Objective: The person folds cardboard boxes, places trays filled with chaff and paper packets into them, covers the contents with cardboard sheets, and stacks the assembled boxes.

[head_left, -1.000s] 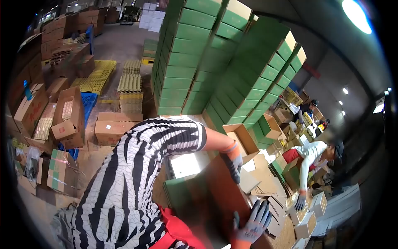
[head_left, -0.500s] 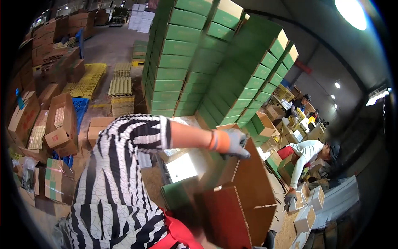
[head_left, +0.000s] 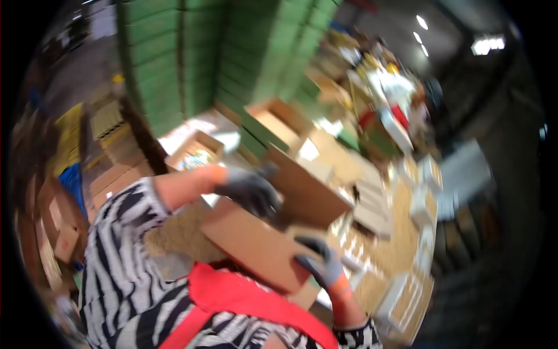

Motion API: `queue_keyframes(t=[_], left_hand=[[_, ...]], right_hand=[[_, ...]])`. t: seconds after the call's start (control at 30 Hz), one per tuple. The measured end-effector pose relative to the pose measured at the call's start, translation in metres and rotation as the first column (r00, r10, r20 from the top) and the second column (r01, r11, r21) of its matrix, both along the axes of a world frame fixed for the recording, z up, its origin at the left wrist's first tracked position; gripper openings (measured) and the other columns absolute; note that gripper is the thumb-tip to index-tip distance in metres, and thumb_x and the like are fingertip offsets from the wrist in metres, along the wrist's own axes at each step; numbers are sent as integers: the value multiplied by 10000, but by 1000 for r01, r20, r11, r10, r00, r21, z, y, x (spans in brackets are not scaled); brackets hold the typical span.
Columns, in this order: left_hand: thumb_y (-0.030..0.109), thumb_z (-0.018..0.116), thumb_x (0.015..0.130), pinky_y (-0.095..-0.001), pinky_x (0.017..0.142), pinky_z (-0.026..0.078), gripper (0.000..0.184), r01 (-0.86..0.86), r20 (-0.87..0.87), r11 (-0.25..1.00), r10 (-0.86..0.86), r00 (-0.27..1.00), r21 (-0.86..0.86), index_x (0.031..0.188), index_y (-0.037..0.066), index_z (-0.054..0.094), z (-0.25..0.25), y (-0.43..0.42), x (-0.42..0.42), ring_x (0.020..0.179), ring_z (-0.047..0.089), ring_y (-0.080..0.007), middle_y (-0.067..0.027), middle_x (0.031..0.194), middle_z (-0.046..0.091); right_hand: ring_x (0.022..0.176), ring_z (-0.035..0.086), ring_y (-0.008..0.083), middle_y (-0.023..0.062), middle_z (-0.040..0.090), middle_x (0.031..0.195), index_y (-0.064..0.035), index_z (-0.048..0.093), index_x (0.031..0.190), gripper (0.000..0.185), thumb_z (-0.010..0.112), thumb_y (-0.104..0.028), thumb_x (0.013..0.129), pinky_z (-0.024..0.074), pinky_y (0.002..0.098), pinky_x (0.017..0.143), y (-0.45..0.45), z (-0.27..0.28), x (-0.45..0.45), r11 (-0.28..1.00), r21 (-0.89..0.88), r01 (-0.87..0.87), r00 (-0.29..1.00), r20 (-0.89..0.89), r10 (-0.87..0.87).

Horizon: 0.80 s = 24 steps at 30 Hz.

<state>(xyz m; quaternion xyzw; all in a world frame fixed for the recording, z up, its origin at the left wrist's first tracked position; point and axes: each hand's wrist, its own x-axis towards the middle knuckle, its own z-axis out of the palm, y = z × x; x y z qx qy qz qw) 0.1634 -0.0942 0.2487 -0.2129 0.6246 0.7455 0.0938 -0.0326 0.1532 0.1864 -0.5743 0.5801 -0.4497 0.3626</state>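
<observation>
An open brown cardboard box stands tilted in front of my body, one large flap raised at its far side. My left hand, in a grey glove with an orange cuff, is over the box opening between the near panel and the raised flap. Its fingers are apart, though blurred. At the right end of the box, my right hand, gloved alike, holds the edge with thumb and fingers on either side of the corner. The inside of the box is mostly hidden.
Tall stacks of green boxes stand ahead. An open carton and flat cardboard pieces lie beyond the box. Small white boxes line the right side. A co-worker bends at the far right. Egg trays are stacked at left.
The view has swung to the right and blurred. My left hand has come from the box's top edge down over its opening. The box has turned, and my right hand is visible again at its end.
</observation>
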Motion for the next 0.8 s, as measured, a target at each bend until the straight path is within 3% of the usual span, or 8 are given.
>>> queue_keyframes(t=[0.07, 0.2, 0.4, 0.47, 0.5, 0.57, 0.63, 0.8], left_hand=[[462, 569, 909, -359, 800, 524, 464, -289, -50, 943, 284, 957, -167, 1054, 24, 622, -18, -3, 9, 841, 651, -219, -118, 948, 668], [497, 693, 770, -466, 1072, 288, 852, -285, -330, -227, 193, 924, -931, 1394, 24, 355, -53, 56, 1, 1266, 378, -373, -204, 1350, 418], [482, 691, 767, -471, 1143, 152, 1015, -409, -469, -276, 207, 858, -870, 1459, -54, 177, -53, 65, 0, 1384, 200, -417, -242, 1503, 204], [477, 673, 791, -464, 1151, 149, 1020, -489, -545, -248, 279, 791, -836, 1459, -73, 132, -53, 48, 1, 1390, 167, -430, -261, 1520, 140], [491, 615, 846, -444, 1082, 307, 870, -427, -541, -379, 277, 794, -821, 1413, -67, 262, -47, 43, -2, 1301, 366, -419, -294, 1419, 346], [417, 622, 868, -398, 970, 430, 672, -160, -13, 249, 505, 863, -955, 1327, -44, 452, -32, 42, -8, 1177, 529, -376, -272, 1265, 535], [468, 600, 872, -424, 779, 504, 539, 88, 149, 149, 476, 867, -985, 1140, 0, 613, -45, 38, -10, 904, 648, -374, -218, 957, 669], [229, 724, 813, -366, 698, 508, 392, -595, -617, -234, 27, 787, -769, 1123, 16, 612, 13, 70, -24, 790, 627, -357, -170, 929, 662]], right_hand=[[1105, 600, 241, 165, 598, 1211, -20, 441, 1351, 665, 762, -143, 782, 468, 350, 939, -1, -5, 20, 950, -156, 272, 958, 140, -251], [1240, 407, 426, 217, 433, 1357, -44, 426, 1373, 782, 775, -244, 702, 335, 505, 1044, -7, 14, 10, 838, -522, 158, 585, -635, -505], [1242, 424, 378, 224, 500, 1288, 50, 418, 1333, 879, 796, -368, 659, 313, 448, 1066, -43, 49, -27, 836, -542, 81, 464, -722, -513], [1191, 496, 364, 197, 547, 1258, 38, 496, 1275, 678, 760, -269, 731, 352, 443, 1051, -3, 62, -11, 977, -212, 34, 743, -648, -167], [1167, 520, 361, 202, 569, 1224, 38, 532, 1242, 582, 735, -213, 758, 368, 431, 1041, 13, 59, -7, 994, 51, -96, 876, -470, 109], [1054, 604, 318, 165, 616, 1158, -30, 549, 1274, 484, 654, -256, 859, 461, 398, 941, 28, 10, -28, 960, -277, -45, 934, -353, -58], [1062, 587, 236, 121, 602, 1199, -65, 498, 1330, 459, 534, -319, 949, 469, 366, 937, 25, 3, -42, 903, -53, 425, 862, 330, -386], [806, 583, 90, 132, 589, 1208, -166, 370, 1428, 537, 483, -421, 969, 455, 175, 636, 14, -35, -122, 854, 435, 284, 433, 737, -519]])
